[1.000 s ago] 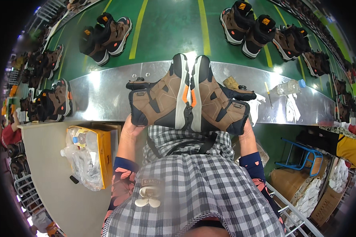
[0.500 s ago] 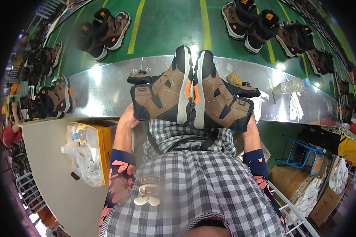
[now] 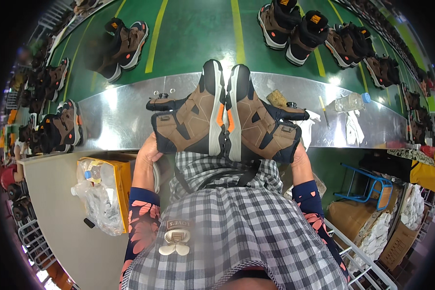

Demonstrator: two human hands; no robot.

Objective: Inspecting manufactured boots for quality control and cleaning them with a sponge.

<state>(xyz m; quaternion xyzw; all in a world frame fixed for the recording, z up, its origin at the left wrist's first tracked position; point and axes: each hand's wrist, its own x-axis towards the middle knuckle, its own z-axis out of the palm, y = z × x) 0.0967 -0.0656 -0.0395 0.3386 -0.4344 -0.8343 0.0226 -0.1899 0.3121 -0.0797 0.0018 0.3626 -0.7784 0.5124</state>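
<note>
My forearms rise from the lower edge beside a checked apron, wrists well apart. My left hand and right hand are each curled about the collar end of a brown boot; most fingers are hidden behind the uppers, so how tightly they close cannot be told. The left boot and right boot lie on their sides, soles facing and just beside each other, toes pointing away, spanning the front edge of the metal bench; whether they touch it is concealed. To the left, open metal extends toward standing boots; to the right, room is narrowed by a white cloth, a slender tool and a clear bottle. Beyond lies a green surface with yellow stripes; its farther boots blur toward the dark rim.
</note>
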